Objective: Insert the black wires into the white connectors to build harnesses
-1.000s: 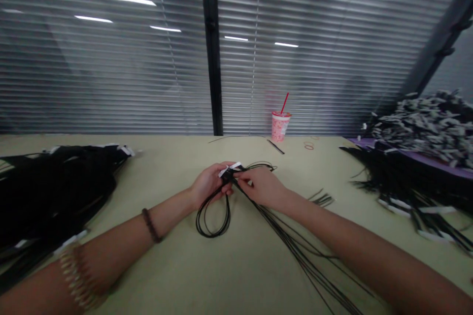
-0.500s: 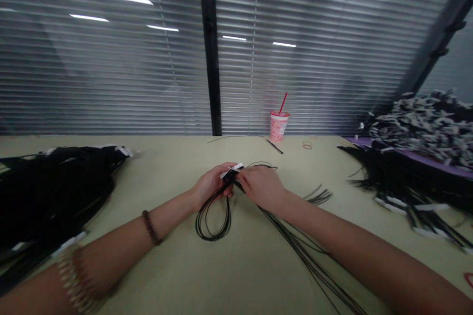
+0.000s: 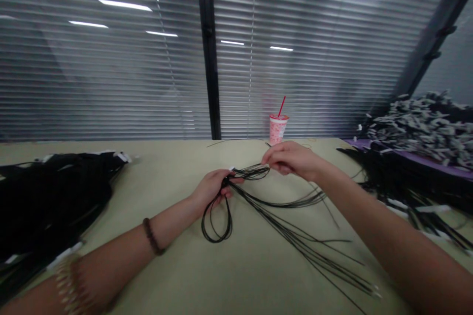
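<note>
A bundle of thin black cables (image 3: 281, 224) is gathered in my left hand (image 3: 212, 187), whose fingers are closed around its bunched middle. One loop (image 3: 218, 241) of the bundle hangs below that hand, and a second loop (image 3: 254, 172) extends to the right. My right hand (image 3: 290, 159) is closed in a pinch at the far end of this second loop. Loose cable ends fan out over the table toward the lower right, under my right forearm. A small white piece shows at the top of the left-hand grip; the rest of it is hidden by fingers.
On the left lies a heap of black cables (image 3: 55, 197) with white ends. At the right are more black cables (image 3: 399, 182) and a large pile of white-tipped pieces (image 3: 417, 125). A pink cup (image 3: 278, 129) with a red straw stands by the blinds.
My right hand has moved away from my left, up and to the right, drawing a cable loop out. The loose ends have spread across the table. My left hand keeps its grip.
</note>
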Demonstrator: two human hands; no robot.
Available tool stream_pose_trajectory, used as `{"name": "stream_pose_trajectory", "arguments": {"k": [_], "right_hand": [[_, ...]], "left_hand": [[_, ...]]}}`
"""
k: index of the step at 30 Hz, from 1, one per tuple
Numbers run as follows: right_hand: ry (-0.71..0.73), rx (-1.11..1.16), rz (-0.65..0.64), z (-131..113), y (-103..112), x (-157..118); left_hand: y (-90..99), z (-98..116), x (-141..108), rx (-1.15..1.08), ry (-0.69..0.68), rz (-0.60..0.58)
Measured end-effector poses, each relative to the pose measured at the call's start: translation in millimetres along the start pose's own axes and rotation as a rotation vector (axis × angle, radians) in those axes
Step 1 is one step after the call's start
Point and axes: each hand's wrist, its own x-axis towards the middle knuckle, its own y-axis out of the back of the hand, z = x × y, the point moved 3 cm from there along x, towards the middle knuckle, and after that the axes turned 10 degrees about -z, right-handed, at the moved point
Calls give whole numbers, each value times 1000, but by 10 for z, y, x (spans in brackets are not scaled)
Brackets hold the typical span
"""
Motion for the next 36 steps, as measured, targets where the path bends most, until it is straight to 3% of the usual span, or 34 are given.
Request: {"name": "stream_pose_trajectory", "arguments": {"k": [3,6,12,20,23,27,30,32,36], "right_hand": [[60,424,100,-163,231,-144],[168,628,213,-286,390,-239],[295,609,404,-238,508,-213],[331,377,424,-199,460,-129],[278,141,471,-117,269,-27],[141,-293,398,149,-301,171],[227,-627,397,326,-682,222],[256,-715,433,420,-800,204],[221,-719,476,512,-812,144]], "left_hand": [[-18,29,-28,12,-11,28],[-36,55,-53,9,13,53],[-1,41,-27,-27,18,68],[32,-4,8,-21,-8,2],[7,5,5,-22,-8,-13],[-27,20,4,-1,8,-23],[-40,39,-10,10,34,0],[-48,54,-24,31,66,3],[-61,81,-42,75,100,-38]]}}
